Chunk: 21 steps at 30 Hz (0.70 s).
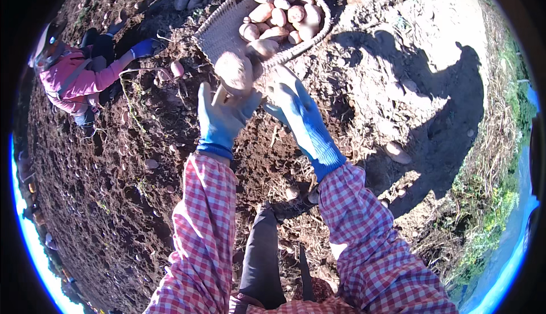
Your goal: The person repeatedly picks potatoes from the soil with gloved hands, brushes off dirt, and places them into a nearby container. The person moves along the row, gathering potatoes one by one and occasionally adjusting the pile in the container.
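A large potato [233, 72] is just beyond the fingertips of my left hand [222, 111], which is in a blue glove with its fingers spread; whether they touch it I cannot tell. Beside it, my right hand [292, 103], gloved in blue too, reaches towards the basket with nothing seen in it. A second, blurred potato [263, 49] lies over the near rim of a woven basket [219, 26]. Potatoes [278, 17] fill the basket's right part, while its left part shows bare weave.
At the left, a person in a pink top [70, 77] bends over the soil, a blue-gloved hand [143, 48] on the ground. Single potatoes [397, 153] lie on the dirt at both sides. My leg [262, 258] is below my arms. Grass [490, 211] edges the right.
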### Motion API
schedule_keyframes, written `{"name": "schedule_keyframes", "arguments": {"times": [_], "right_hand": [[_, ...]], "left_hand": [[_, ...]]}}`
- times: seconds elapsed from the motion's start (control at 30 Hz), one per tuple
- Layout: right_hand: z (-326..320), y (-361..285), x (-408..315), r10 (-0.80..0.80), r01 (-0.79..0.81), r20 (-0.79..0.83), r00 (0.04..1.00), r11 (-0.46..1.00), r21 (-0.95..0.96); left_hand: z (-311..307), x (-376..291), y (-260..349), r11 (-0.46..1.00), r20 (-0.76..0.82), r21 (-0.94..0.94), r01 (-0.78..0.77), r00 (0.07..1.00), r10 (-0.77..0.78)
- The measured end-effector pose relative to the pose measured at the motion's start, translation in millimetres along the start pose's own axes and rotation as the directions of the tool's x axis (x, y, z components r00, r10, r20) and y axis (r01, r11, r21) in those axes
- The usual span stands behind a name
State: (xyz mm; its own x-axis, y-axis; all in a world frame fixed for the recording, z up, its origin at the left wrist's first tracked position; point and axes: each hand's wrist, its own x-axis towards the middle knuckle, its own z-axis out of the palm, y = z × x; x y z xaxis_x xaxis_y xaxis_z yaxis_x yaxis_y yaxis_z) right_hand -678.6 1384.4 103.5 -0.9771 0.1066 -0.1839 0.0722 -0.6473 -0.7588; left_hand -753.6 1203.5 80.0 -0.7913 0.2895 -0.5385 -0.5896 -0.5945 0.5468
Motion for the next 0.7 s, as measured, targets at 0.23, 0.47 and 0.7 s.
{"name": "schedule_keyframes", "arguments": {"times": [0.23, 0.47, 0.7], "right_hand": [[-160.8, 48.6, -157.3, 0.184, -0.201, -0.087, 0.979, 0.817, -0.541], [-427.2, 22.2, -271.6, 0.052, -0.533, -0.543, 0.838, -0.130, -0.836], [-530.1, 74.5, -264.2, 0.153, -0.458, -0.572, 0.806, -0.450, -0.766]], "left_hand": [[2.2, -14.0, -24.4, 0.948, -0.131, 0.288, 0.132, 0.987, -0.098], [-70.7, -138.4, -258.5, 0.697, -0.260, 0.164, 0.698, 0.712, -0.652], [0.7, -173.3, -406.6, 0.312, -0.375, 0.422, 0.851, 0.478, -0.794]]}}
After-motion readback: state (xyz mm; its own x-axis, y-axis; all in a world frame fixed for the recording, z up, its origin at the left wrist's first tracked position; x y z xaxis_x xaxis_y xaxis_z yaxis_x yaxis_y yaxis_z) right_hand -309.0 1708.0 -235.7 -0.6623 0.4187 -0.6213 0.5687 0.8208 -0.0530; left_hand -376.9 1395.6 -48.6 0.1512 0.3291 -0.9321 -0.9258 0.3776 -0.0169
